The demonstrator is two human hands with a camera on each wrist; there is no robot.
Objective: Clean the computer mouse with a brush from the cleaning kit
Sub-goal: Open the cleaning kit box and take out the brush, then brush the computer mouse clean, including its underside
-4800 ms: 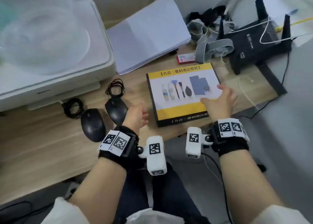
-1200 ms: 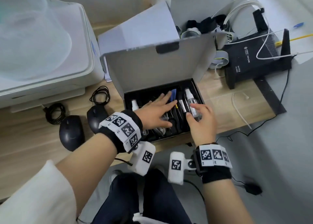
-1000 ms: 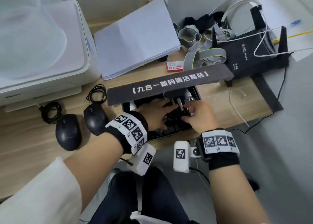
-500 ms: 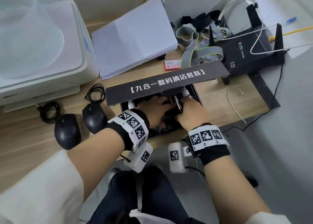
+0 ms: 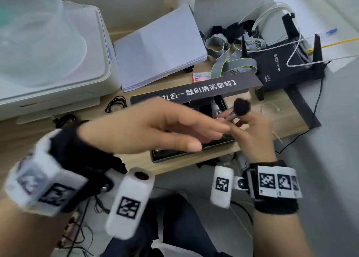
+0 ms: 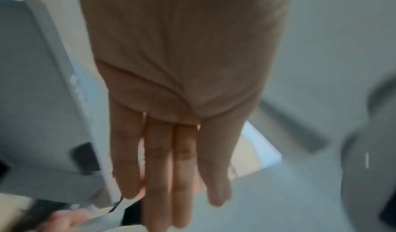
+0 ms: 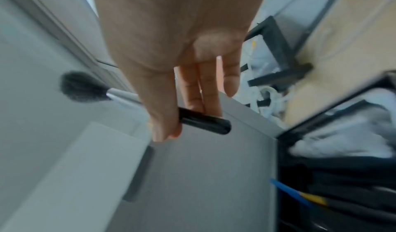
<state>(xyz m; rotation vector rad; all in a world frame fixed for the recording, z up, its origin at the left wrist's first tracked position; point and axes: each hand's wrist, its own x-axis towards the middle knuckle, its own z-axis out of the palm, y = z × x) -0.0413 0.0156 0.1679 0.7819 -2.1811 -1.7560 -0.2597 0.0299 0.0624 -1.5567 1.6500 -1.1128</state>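
Observation:
My right hand (image 5: 239,123) pinches the brush (image 5: 236,113) by its handle just above the right side of the cleaning kit box (image 5: 174,156). The black bristle head (image 5: 241,107) points up and away. In the right wrist view the thumb and fingers (image 7: 169,117) hold the black handle (image 7: 205,122), and the bristles (image 7: 81,88) stick out left. My left hand (image 5: 204,134) hovers flat over the box, fingers (image 6: 171,167) straight, holding nothing. The box lid (image 5: 194,90) leans half down over the tray. Both computer mice are hidden behind my left wrist.
A white printer (image 5: 58,72) fills the left of the desk, with a paper stack (image 5: 159,49) behind the box. A black router (image 5: 281,66) with cables stands at the right, grey straps (image 5: 229,64) beside it. A coiled black cable (image 5: 116,105) lies left of the box.
Both hands have come up out of the kit tray. The right hand has lifted the brush out with it. The left hand has risen toward the camera, open and blurred.

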